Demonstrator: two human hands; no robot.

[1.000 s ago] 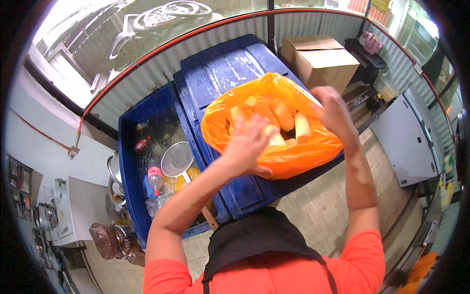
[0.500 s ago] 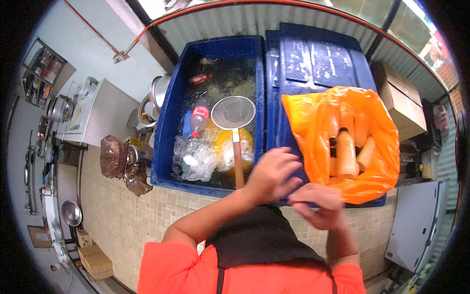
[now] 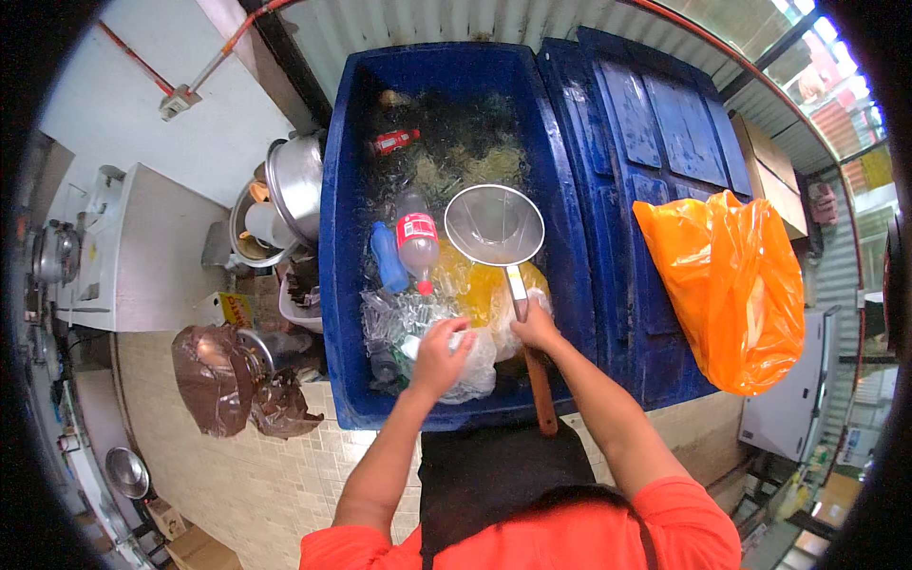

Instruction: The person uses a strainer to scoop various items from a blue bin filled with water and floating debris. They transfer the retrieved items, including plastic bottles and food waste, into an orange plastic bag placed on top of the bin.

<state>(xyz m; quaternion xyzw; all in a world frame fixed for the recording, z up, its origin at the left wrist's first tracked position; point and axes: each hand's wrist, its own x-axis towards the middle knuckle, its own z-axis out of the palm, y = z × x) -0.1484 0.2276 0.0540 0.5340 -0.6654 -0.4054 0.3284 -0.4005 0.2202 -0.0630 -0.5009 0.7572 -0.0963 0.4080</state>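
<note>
My right hand (image 3: 538, 328) is wrapped round the handle of a strainer with a round mesh bowl (image 3: 495, 226) and a wooden grip. The strainer is held over the blue tub (image 3: 334, 285), its handle end toward my apron. My left hand (image 3: 443, 359) hovers at a crumpled clear plastic bag (image 3: 475, 372), fingers apart; whether they touch it I cannot tell. Beyond it in the tub lie a red-labelled plastic bottle (image 3: 416, 237), a blue bottle (image 3: 388, 256), a red item (image 3: 394, 142) and a yellow bag (image 3: 458, 275), among water and what looks like ice.
An orange plastic bag (image 3: 731, 294) rests on the blue lid (image 3: 665, 123) to the right. Metal pots (image 3: 294, 185) and a brown plastic bag (image 3: 211, 380) stand left of the tub. A cardboard box (image 3: 768, 176) is at the far right.
Both hands have moved left from the orange bag to the tub. My right hand has taken hold of the strainer. The orange bag's mouth has folded over, hiding the bottles inside.
</note>
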